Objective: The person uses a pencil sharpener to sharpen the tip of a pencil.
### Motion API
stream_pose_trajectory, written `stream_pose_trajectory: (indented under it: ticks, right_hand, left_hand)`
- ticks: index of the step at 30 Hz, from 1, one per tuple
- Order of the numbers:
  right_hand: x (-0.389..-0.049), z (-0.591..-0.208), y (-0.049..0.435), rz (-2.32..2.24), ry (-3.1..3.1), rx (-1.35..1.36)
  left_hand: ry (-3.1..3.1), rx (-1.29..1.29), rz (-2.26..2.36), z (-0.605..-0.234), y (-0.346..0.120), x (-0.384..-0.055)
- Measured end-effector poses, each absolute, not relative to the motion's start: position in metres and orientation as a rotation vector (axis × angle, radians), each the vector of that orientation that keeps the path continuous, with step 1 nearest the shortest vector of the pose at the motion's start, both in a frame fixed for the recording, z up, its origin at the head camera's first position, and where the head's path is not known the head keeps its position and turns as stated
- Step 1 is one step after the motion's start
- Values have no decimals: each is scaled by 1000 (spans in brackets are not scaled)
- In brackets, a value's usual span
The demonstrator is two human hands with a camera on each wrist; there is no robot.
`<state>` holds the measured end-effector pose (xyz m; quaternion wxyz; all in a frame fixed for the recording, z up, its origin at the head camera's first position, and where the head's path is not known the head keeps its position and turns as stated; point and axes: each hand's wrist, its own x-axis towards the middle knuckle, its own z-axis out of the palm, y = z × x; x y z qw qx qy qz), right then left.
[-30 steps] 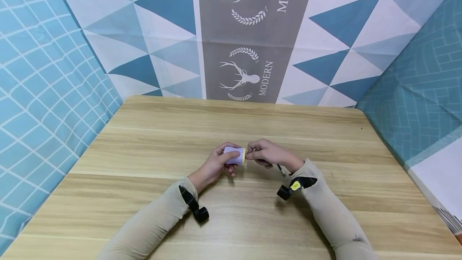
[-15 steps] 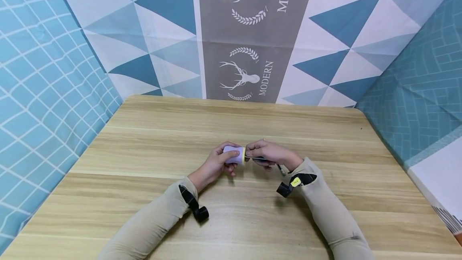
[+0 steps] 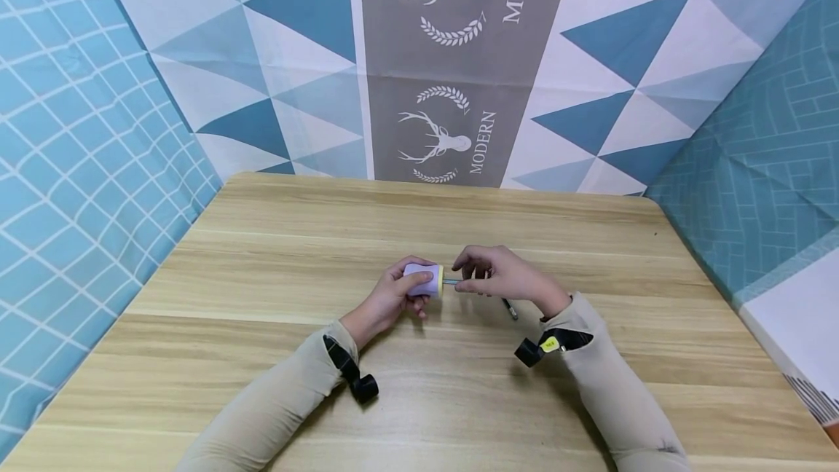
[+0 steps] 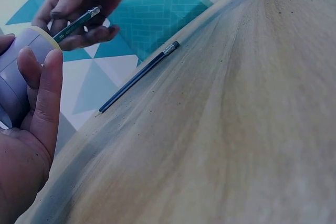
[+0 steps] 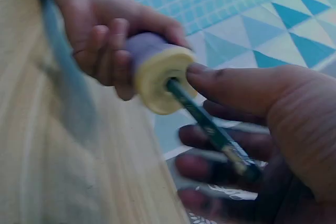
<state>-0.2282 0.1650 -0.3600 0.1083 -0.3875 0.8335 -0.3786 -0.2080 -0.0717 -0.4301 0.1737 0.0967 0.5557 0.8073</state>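
Note:
My left hand (image 3: 387,301) grips a small purple pencil sharpener (image 3: 427,268) with a yellow end, thumb on top and fingers wrapped below. A dark green pencil (image 5: 197,111) sticks out of the hole in the yellow face (image 5: 155,80), its far end toward my right palm. My right hand (image 3: 501,275) is around the pencil with fingers spread and loosely bent, the thumb stretched toward the yellow rim in the right wrist view. The pencil's inserted tip is hidden inside the sharpener.
A second dark pencil (image 4: 139,77) lies on the wooden table (image 3: 314,384), just under the right hand in the head view. Patterned cloth (image 3: 295,57) hangs behind the table's back edge, with blue checked cloth (image 3: 79,166) at the left.
My right hand has drawn back to the right from the sharpener and its fingers have spread off the pencil, exposing more of the shaft. The left hand stays nearly still.

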Motion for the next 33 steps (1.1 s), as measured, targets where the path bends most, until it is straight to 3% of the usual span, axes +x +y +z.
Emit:
stream_pose_trajectory:
  ticks: [6,15,33]
  right_hand:
    - [-221,-364,157,-990,2628,-1389]
    - [-219,-368,153,-927,2700,-1480]
    - [-219,-363,154,-838,2603,-1387]
  left_hand:
    - [1576,270,2291,-429,-71,-208]
    - [1553,285,2299,-431,-71,-208]
    - [1563,281,2271,-429,-72,-208]
